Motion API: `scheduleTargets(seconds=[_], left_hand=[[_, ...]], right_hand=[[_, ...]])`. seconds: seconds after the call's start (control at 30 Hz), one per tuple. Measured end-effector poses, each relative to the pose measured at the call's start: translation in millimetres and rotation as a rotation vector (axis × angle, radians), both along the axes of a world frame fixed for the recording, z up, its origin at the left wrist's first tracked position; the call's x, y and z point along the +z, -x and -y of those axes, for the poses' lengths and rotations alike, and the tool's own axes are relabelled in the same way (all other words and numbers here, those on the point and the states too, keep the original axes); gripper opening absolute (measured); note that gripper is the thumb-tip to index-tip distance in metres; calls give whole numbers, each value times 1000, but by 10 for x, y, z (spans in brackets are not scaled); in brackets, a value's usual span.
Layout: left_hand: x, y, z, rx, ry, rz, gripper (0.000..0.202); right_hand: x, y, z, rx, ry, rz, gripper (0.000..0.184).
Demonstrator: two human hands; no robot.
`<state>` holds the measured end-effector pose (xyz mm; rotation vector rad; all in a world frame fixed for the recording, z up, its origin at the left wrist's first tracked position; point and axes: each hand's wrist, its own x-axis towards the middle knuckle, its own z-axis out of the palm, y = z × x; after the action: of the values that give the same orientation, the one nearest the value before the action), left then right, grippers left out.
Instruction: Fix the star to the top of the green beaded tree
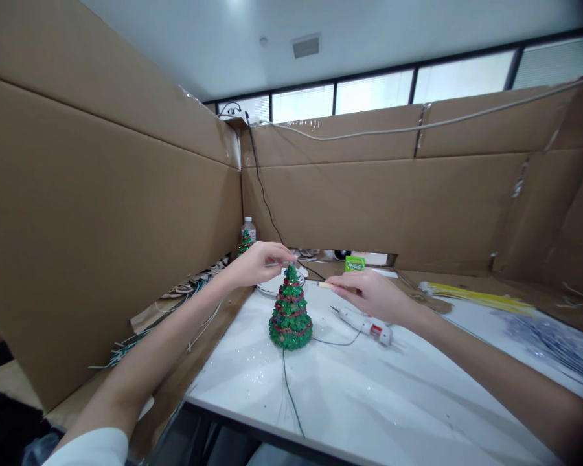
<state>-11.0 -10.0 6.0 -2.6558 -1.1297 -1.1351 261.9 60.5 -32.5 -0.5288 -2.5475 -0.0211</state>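
A small green beaded Christmas tree [290, 310] with red garland stands upright on the white table. My left hand [261, 262] is closed at its very top, thumb and fingertips pinching the tip, where a tiny pale piece shows. To the right of the tree, my right hand [364, 291] is closed around a short pale stick [324, 285] that points left toward the tree without touching it. Just below that hand lies a white hot glue gun [369, 327] with a red patch, its nozzle facing left. A thin dark wire [291, 388] runs from the tree's base to the table's front edge.
Cardboard walls [330, 200] enclose the table. At the back are a clear bottle [248, 228], a second beaded tree [245, 241] and a green packet [354, 263]. Green wires [150, 336] lie left; yellow strips [476, 296] and clear bags [539, 333] lie right.
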Motion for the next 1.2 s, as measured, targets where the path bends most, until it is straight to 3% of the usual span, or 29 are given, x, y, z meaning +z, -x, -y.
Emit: scheduleTargets(seconds=[1.2], left_hand=[[7,0,4,1,7,4,33]], right_hand=[[11,3,8,-5,3,6,36]])
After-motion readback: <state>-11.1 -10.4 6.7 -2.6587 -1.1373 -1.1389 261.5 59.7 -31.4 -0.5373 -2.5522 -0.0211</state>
